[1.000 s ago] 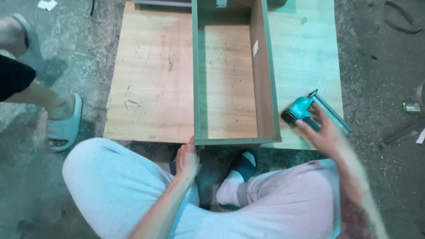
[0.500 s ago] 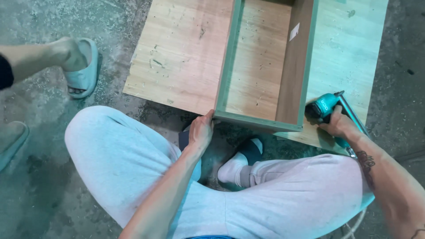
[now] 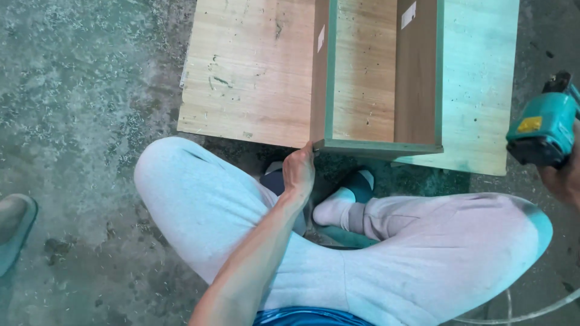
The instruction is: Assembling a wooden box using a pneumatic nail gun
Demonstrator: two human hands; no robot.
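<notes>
I sit cross-legged on the floor in light trousers. An open wooden box frame (image 3: 379, 147) with green-edged boards lies in front of me on a flat wooden panel (image 3: 254, 78). My left hand (image 3: 299, 171) grips the frame's near left corner, fingers curled around the edge. My right hand (image 3: 562, 181) is at the right edge of the view, only partly visible, holding a teal power drill (image 3: 541, 130) lifted off the panel and above the floor.
A pale green-tinted board (image 3: 477, 84) lies under the frame on the right. The concrete floor (image 3: 90, 108) is strewn with sawdust. Another person's sandalled foot (image 3: 15, 232) is at the far left. A hose or cable (image 3: 525, 314) runs at the bottom right.
The view has swung left and down. My right hand has lifted the drill off the board and pulled it right. The other person's foot has moved from upper left to lower left.
</notes>
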